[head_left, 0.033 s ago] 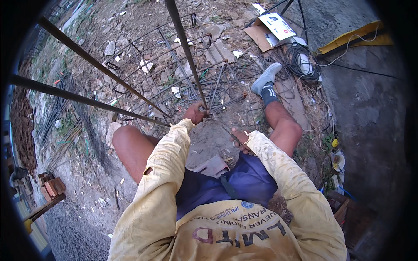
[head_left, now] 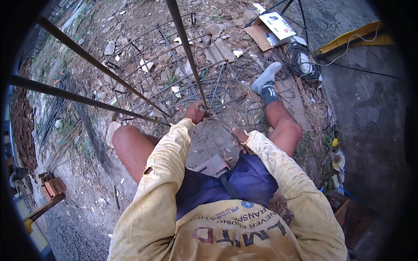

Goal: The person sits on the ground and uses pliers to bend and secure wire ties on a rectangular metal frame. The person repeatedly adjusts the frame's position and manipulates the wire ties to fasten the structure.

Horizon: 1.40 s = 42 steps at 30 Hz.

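Note:
My left hand (head_left: 197,112) is closed at the lower end of a long steel bar (head_left: 187,52), its fingers curled around the joint there. My right hand (head_left: 239,139) grips a slim dark metal hand tool (head_left: 227,128), whose far end reaches toward the left fingertips; its jaws are too small to make out. Two more long steel bars, one upper (head_left: 100,65) and one lower (head_left: 82,98), slant in from the left and converge near my left wrist. A bent-rod steel frame (head_left: 167,45) lies just beyond my hands.
Between my knees is a flat greyish block (head_left: 211,166). Loose wire bundles (head_left: 80,126) lie at left, with bricks (head_left: 53,187) lower down. Ahead right are an opened cardboard box (head_left: 260,37), coiled black cable (head_left: 300,61) and a yellow strip (head_left: 348,41). Rubble covers the ground.

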### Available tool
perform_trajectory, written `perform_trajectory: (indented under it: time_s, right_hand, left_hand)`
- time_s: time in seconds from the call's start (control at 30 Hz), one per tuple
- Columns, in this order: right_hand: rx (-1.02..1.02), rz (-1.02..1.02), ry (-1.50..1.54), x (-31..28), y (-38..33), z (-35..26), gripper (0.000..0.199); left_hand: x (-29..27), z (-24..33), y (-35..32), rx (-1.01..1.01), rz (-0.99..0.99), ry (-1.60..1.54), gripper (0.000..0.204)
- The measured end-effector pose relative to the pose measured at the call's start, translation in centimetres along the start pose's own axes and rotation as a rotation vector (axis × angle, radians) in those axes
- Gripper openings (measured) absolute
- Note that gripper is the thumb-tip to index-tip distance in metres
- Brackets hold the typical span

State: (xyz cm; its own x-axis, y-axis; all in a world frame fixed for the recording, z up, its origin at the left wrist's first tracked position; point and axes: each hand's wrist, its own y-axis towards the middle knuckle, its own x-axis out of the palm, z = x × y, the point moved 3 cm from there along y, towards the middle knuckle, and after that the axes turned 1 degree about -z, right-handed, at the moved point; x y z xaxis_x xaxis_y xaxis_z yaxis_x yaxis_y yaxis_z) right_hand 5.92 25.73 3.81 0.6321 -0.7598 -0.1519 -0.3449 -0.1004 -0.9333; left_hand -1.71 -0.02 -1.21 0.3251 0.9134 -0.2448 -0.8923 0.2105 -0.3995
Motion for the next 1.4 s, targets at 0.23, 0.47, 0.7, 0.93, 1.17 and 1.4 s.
perform_trajectory:
  time_s: [0.23, 0.47, 0.7, 0.93, 1.17, 1.4]
  right_hand:
    - [-0.317, 0.604, -0.601, 1.4, 0.5, -0.8, 0.059]
    - [0.191, -0.233, 0.535, 1.0, 1.7, 1.1, 0.051]
    - [-0.086, -0.033, -0.097, 0.8, -2.8, -2.8, 0.055]
    - [-0.461, 0.620, -0.826, 0.9, -3.1, -1.6, 0.070]
    - [-0.478, 0.437, -0.720, 0.0, -0.9, -0.5, 0.061]
    - [-0.116, -0.100, -0.030, -0.9, 0.4, -0.6, 0.064]
  left_hand:
    - [0.3, -0.3, 0.0, 0.029, 0.049, 0.062, 0.022]
    - [0.5, 1.0, 0.0, -0.080, -0.008, -0.003, 0.021]
    - [0.2, 1.2, -0.4, -0.092, -0.010, -0.025, 0.018]
    - [0.8, -0.2, -0.7, -0.035, -0.012, -0.121, 0.021]
    - [0.3, 0.6, -1.3, -0.060, -0.040, -0.104, 0.017]
    - [-0.6, -2.2, -1.2, 0.086, 0.272, -0.120, 0.018]
